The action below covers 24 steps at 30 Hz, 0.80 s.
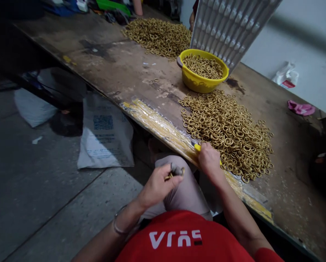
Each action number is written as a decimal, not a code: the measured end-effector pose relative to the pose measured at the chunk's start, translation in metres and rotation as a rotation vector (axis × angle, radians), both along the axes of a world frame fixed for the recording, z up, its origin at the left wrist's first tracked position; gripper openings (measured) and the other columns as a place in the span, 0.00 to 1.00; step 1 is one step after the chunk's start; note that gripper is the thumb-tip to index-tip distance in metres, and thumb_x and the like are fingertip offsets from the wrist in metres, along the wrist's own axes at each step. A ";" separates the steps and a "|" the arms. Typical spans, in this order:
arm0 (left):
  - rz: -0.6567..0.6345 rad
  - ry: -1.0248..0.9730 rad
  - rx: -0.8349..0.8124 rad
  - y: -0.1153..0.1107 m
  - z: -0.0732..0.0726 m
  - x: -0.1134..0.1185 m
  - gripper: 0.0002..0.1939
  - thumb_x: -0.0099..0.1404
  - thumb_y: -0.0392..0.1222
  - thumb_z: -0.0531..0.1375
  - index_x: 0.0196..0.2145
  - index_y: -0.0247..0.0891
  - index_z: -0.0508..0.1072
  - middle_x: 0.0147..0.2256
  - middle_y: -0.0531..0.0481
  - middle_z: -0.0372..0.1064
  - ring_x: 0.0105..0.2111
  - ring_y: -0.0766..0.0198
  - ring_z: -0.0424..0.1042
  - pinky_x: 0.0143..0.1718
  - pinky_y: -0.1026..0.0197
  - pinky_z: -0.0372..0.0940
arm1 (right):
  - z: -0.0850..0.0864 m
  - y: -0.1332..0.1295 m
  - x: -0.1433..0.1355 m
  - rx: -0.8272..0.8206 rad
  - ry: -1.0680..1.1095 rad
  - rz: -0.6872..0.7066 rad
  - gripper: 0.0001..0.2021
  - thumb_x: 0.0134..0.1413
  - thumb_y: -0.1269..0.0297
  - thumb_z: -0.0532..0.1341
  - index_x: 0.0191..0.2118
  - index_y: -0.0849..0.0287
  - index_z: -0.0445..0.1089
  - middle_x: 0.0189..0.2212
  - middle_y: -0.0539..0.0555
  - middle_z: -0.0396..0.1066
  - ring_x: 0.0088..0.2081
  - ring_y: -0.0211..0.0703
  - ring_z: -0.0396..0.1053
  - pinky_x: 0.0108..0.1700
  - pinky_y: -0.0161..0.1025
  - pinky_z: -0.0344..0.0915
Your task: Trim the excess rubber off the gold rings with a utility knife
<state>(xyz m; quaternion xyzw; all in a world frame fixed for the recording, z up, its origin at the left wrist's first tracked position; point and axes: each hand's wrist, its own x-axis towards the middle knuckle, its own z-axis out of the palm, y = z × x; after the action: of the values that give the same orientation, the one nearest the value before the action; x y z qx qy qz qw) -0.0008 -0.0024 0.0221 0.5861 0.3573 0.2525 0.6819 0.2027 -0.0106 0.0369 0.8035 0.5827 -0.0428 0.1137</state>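
My left hand (158,183) is over my lap, fingers curled around a few brass-coloured rings (182,171). Something grey covers part of its fingertips; blur hides the detail. At the table's front edge, my right hand (208,159) is closed around a yellow-handled tool (197,147). A short dark part shows at the tool's far end, but its exact kind is hidden by the fingers. Just beyond the right hand lies a wide pile of brass-coloured rings (231,131). Behind that pile stands a yellow basin (199,85), filled with similar rings.
Shiny tape (160,125) covers the front edge of the brown table (110,69). Another ring pile (160,36) lies farther back, beside a leaning ridged grey panel (231,29). A person's arm (192,18) shows behind it. A white printed sack (104,134) stands on the floor.
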 end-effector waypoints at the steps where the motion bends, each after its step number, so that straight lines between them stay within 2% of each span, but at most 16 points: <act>1: -0.050 -0.039 -0.066 -0.004 0.000 -0.001 0.12 0.61 0.46 0.65 0.29 0.35 0.69 0.20 0.57 0.60 0.19 0.72 0.57 0.20 0.69 0.53 | -0.001 0.003 0.006 0.018 -0.020 -0.017 0.13 0.66 0.75 0.49 0.47 0.62 0.69 0.43 0.60 0.72 0.37 0.46 0.76 0.33 0.37 0.63; 3: -0.081 -0.158 -0.238 -0.009 -0.004 -0.001 0.16 0.62 0.51 0.66 0.30 0.35 0.69 0.21 0.57 0.61 0.19 0.73 0.56 0.19 0.70 0.52 | -0.004 0.009 0.015 0.065 -0.036 0.003 0.12 0.65 0.74 0.50 0.47 0.61 0.69 0.45 0.60 0.71 0.37 0.47 0.76 0.33 0.37 0.63; 6: -0.019 -0.315 -0.437 -0.007 -0.013 0.006 0.20 0.60 0.56 0.68 0.33 0.34 0.72 0.22 0.55 0.62 0.19 0.73 0.55 0.17 0.71 0.50 | -0.008 0.017 0.018 0.079 -0.019 0.023 0.13 0.65 0.74 0.49 0.46 0.61 0.71 0.45 0.61 0.71 0.36 0.46 0.75 0.33 0.37 0.63; 8: 0.018 -0.367 -0.503 -0.002 -0.018 0.009 0.20 0.57 0.54 0.70 0.33 0.33 0.73 0.23 0.55 0.62 0.19 0.74 0.56 0.17 0.72 0.49 | -0.009 0.021 0.020 0.067 0.003 0.012 0.15 0.64 0.76 0.49 0.45 0.63 0.72 0.43 0.62 0.72 0.35 0.45 0.75 0.33 0.37 0.62; 11: 0.058 -0.452 -0.602 0.005 -0.020 0.011 0.19 0.52 0.48 0.73 0.33 0.34 0.73 0.27 0.52 0.68 0.19 0.75 0.60 0.15 0.73 0.49 | -0.008 0.022 0.028 0.094 0.050 0.033 0.11 0.62 0.74 0.53 0.41 0.63 0.73 0.41 0.61 0.73 0.35 0.44 0.73 0.34 0.37 0.61; 13: 0.059 -0.501 -0.690 0.009 -0.021 0.012 0.21 0.51 0.48 0.73 0.37 0.35 0.73 0.29 0.49 0.71 0.20 0.72 0.64 0.14 0.73 0.48 | -0.006 0.019 0.033 0.212 0.236 0.055 0.08 0.61 0.69 0.55 0.36 0.62 0.72 0.36 0.58 0.73 0.34 0.44 0.71 0.35 0.37 0.60; 15: 0.069 -0.508 -0.739 0.012 -0.023 0.014 0.23 0.51 0.51 0.72 0.37 0.34 0.74 0.30 0.47 0.73 0.21 0.69 0.67 0.13 0.73 0.47 | -0.004 0.014 0.035 0.361 0.583 0.047 0.11 0.62 0.63 0.55 0.31 0.60 0.70 0.29 0.53 0.70 0.30 0.41 0.67 0.34 0.36 0.59; 17: 0.135 -0.475 -0.722 0.014 -0.023 0.017 0.23 0.50 0.54 0.73 0.33 0.33 0.73 0.28 0.47 0.72 0.21 0.69 0.68 0.12 0.73 0.46 | -0.002 0.006 0.032 0.428 0.959 -0.010 0.13 0.61 0.57 0.56 0.29 0.59 0.69 0.24 0.49 0.66 0.26 0.37 0.62 0.30 0.35 0.58; 20: 0.232 -0.419 -0.617 0.015 -0.019 0.023 0.22 0.51 0.52 0.74 0.28 0.34 0.69 0.23 0.53 0.69 0.18 0.73 0.64 0.12 0.74 0.46 | 0.000 -0.006 0.021 0.372 1.350 -0.129 0.16 0.57 0.49 0.61 0.32 0.59 0.70 0.20 0.45 0.62 0.20 0.33 0.55 0.23 0.33 0.52; 22: 0.233 -0.395 -0.544 0.015 -0.012 0.025 0.20 0.53 0.51 0.73 0.28 0.34 0.69 0.22 0.54 0.68 0.17 0.74 0.62 0.13 0.74 0.47 | 0.001 -0.013 0.013 0.328 1.488 -0.166 0.19 0.55 0.46 0.63 0.35 0.59 0.71 0.17 0.43 0.59 0.18 0.33 0.53 0.21 0.32 0.48; 24: 0.202 -0.367 -0.499 0.013 -0.005 0.027 0.19 0.53 0.51 0.72 0.30 0.34 0.71 0.24 0.53 0.71 0.17 0.74 0.63 0.13 0.73 0.48 | 0.000 -0.019 0.007 0.314 1.533 -0.158 0.20 0.55 0.44 0.64 0.35 0.59 0.72 0.16 0.43 0.57 0.17 0.32 0.52 0.20 0.32 0.48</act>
<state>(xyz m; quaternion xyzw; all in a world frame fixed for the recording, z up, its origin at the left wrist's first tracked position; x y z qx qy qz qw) 0.0258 0.0104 0.0168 0.3072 0.3355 0.3250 0.8291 0.2099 -0.0295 0.0371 0.5956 0.4392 -0.5102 -0.4383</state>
